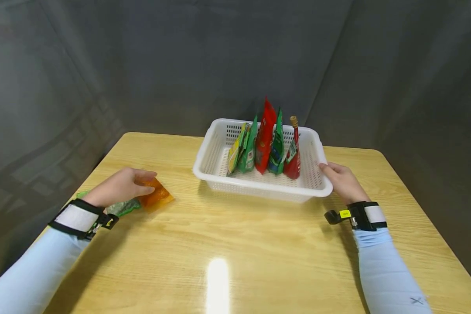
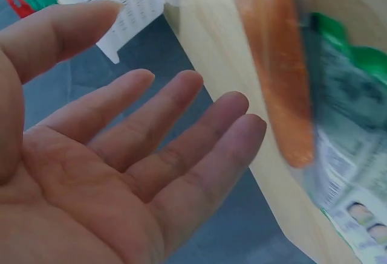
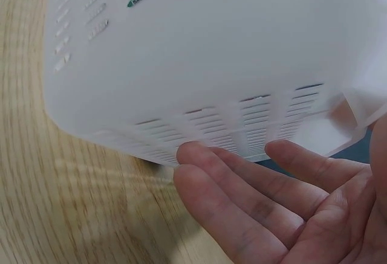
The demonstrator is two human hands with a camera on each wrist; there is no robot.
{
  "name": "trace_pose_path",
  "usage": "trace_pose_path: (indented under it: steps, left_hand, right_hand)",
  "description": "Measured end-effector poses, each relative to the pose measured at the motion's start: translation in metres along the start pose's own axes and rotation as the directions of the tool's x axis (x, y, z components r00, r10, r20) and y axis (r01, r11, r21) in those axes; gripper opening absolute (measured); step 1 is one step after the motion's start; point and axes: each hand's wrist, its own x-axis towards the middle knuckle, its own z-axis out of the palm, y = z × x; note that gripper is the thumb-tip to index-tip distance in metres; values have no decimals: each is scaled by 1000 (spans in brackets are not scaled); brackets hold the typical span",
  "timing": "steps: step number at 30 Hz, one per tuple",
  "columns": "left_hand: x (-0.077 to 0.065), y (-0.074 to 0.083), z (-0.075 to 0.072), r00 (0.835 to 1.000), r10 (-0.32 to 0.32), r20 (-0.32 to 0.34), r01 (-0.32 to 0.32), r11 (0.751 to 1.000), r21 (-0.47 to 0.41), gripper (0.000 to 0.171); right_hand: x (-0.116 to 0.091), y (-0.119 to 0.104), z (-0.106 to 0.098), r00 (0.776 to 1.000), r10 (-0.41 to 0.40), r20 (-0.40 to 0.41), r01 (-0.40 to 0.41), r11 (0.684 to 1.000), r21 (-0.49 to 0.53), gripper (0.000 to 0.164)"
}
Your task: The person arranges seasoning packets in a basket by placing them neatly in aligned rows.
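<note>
My left hand (image 1: 123, 187) hovers over an orange packet (image 1: 158, 198) at the table's left side. The left wrist view shows its fingers spread and relaxed, apart from the orange packet (image 2: 278, 77). Beside that packet lies a green-edged packet (image 2: 357, 137), partly covered by the left hand in the head view. My right hand (image 1: 343, 181) holds the right end of a white plastic basket (image 1: 259, 185), thumb over the rim and fingers against the slotted outer wall.
Inside the basket stand a yellow packet (image 1: 234, 152), green packets (image 1: 250, 152), a tall red packet (image 1: 264, 139) and a red bottle-shaped item (image 1: 293, 161). The wooden table (image 1: 282, 261) ends at a dark grey curtain (image 1: 172, 65).
</note>
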Motion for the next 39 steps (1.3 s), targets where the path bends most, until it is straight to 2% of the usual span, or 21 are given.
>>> trace_pose_path:
  steps: [6, 9, 11, 15, 18, 23, 30, 33, 39]
  left_hand:
    - [-13, -11, 8, 1000, -4, -23, 5, 1000, 21, 54]
    - [-16, -17, 12, 999, 28, -22, -25, 994, 111, 53]
    - [-16, -21, 14, 998, 63, -14, -60, 984, 169, 53]
    - [-12, -25, 16, 985, 172, -8, -162, 944, 288, 65]
    - [-7, -27, 17, 980, 197, 15, -191, 922, 336, 72]
    - [-3, -30, 21, 988, 150, 48, -157, 916, 370, 70]
    - [1, -30, 26, 993, 84, 79, -106, 934, 342, 65]
    - [1, -27, 28, 994, 77, 82, -100, 937, 334, 63]
    - [-3, -23, 32, 987, 61, 147, -116, 909, 401, 68]
  right_hand:
    - [0, -2, -1, 1000, 22, 9, -22, 1000, 9, 76]
    - [0, -2, 0, 999, 31, 16, -32, 999, 21, 77]
    - [0, -2, -1, 999, 33, 16, -33, 999, 22, 77]
    - [0, -2, -1, 999, 45, 11, -45, 999, 19, 78]
    - [0, -1, 0, 998, 63, 11, -63, 998, 17, 78]
    - [0, -1, 1, 997, 74, 12, -74, 997, 16, 79]
    - [-1, -1, 1, 998, 57, 15, -58, 998, 29, 77]
    - [0, -1, 0, 998, 58, 12, -59, 998, 32, 77]
    - [0, 0, 0, 998, 61, 17, -61, 998, 31, 77]
